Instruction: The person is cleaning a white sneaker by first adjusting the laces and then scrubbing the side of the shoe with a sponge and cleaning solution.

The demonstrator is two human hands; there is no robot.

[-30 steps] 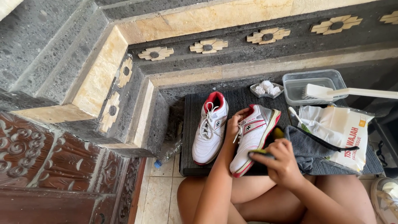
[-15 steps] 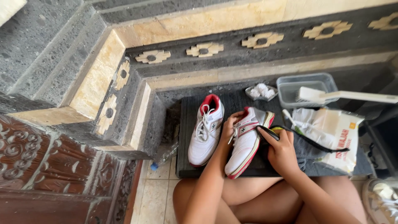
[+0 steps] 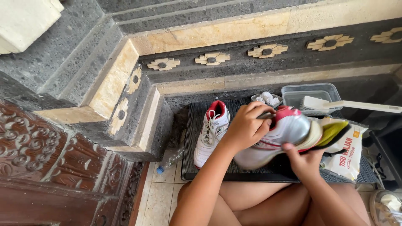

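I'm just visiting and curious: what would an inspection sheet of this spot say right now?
Surface: dark ribbed mat on pale floor tiles.
Job's things: white-and-red shoe lifted off the mat, blurred; its mate lies flat on the mat.
Clutter: clear tub with a white brush across it, tissue pack, crumpled tissues, plastic bottle by the mat's edge.
Hands: left hand grips the lifted shoe near its opening; right hand holds it from below, with something yellow-green.
Cables: nothing seen.
Surroundings: dark stone steps with flower inlays, carved wood.
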